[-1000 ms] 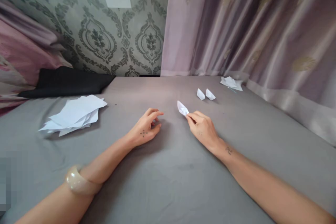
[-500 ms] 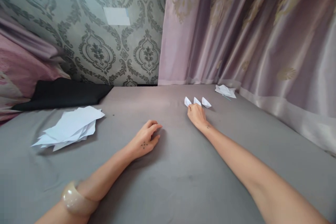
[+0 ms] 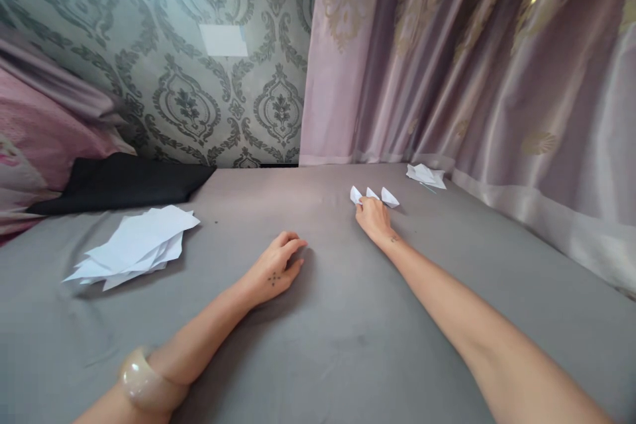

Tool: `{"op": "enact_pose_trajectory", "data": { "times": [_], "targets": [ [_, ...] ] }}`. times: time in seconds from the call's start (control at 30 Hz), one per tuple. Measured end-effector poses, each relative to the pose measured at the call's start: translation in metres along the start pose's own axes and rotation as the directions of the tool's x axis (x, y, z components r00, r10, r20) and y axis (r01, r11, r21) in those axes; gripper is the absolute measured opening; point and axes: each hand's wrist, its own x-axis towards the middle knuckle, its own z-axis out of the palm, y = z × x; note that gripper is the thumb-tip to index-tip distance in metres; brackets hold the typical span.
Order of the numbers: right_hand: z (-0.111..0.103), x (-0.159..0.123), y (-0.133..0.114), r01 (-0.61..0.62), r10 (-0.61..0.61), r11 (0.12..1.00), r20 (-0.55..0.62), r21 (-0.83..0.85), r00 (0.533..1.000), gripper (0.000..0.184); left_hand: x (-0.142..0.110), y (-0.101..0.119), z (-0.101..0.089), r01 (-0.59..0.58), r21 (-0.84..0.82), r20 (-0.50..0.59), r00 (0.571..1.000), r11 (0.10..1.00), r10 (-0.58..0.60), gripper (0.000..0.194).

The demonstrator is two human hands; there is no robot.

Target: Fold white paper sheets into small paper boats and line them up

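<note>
My right hand (image 3: pixel 373 218) is stretched far forward on the grey bed sheet (image 3: pixel 318 344), its fingertips at the leftmost of three small folded white paper boats (image 3: pixel 356 195) standing in a row; the other two boats (image 3: pixel 389 197) are just to its right. The fingers are bunched at that boat, and whether they grip it I cannot make out. My left hand (image 3: pixel 275 268) rests on the sheet nearer to me, fingers loosely curled and apart, holding nothing. A pale bangle (image 3: pixel 144 381) is on my left forearm.
A loose stack of white paper sheets (image 3: pixel 136 244) lies at the left. Crumpled white paper (image 3: pixel 426 175) sits at the far right by the mauve curtain (image 3: pixel 472 66). A black cloth (image 3: pixel 119 182) and pink bedding (image 3: pixel 34 146) lie at the back left under patterned wallpaper.
My right hand carried a folded paper boat forward and set it down left of the two boats, making a row of three. The left hand stayed put.
</note>
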Motion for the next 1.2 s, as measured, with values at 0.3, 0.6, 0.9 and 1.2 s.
{"op": "enact_pose_trajectory", "data": {
  "times": [0.3, 0.6, 0.9, 1.2],
  "targets": [
    [-0.011, -0.037, 0.003, 0.076, -0.076, 0.997, 0.021, 0.010, 0.997, 0.032, 0.000, -0.005, 0.004, -0.010, 0.003, -0.018, 1.000, 1.000, 0.010, 0.028],
    [0.000, -0.014, -0.005, 0.096, -0.093, 0.992, 0.040, -0.077, 0.995, 0.036, 0.001, -0.006, 0.005, -0.014, 0.004, -0.024, 1.000, 1.000, 0.014, 0.028],
    [0.009, -0.007, -0.001, 0.077, -0.071, 0.984, 0.041, -0.161, 0.997, 0.038, 0.000, -0.007, 0.005, -0.024, 0.015, -0.031, 0.999, 1.000, 0.024, 0.027],
    [0.005, -0.011, -0.005, 0.081, -0.075, 0.983, 0.043, -0.165, 0.996, 0.036, 0.001, -0.006, 0.004, -0.030, 0.016, -0.027, 0.999, 0.999, 0.030, 0.028]
  ]
}}
